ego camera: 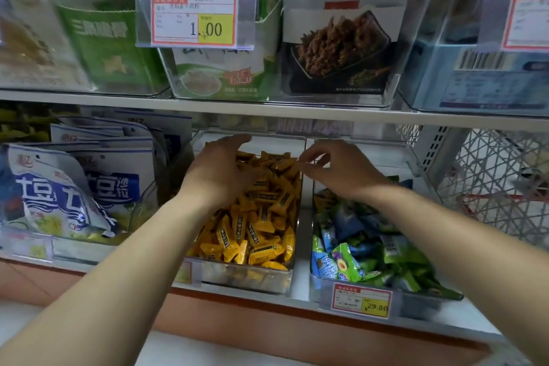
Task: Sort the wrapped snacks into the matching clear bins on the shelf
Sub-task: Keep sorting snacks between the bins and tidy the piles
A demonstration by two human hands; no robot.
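Both forearms reach forward over the lower shelf (297, 297). The left hand (218, 171) lies palm-down on the yellow snacks (261, 226) in the middle bin (246, 278), fingers spread apart. The right hand (341, 169) hovers at the back between that bin and the green snacks' bin (410, 304), its fingers (312, 154) curled loosely apart near a yellow wrapper; contact cannot be told.
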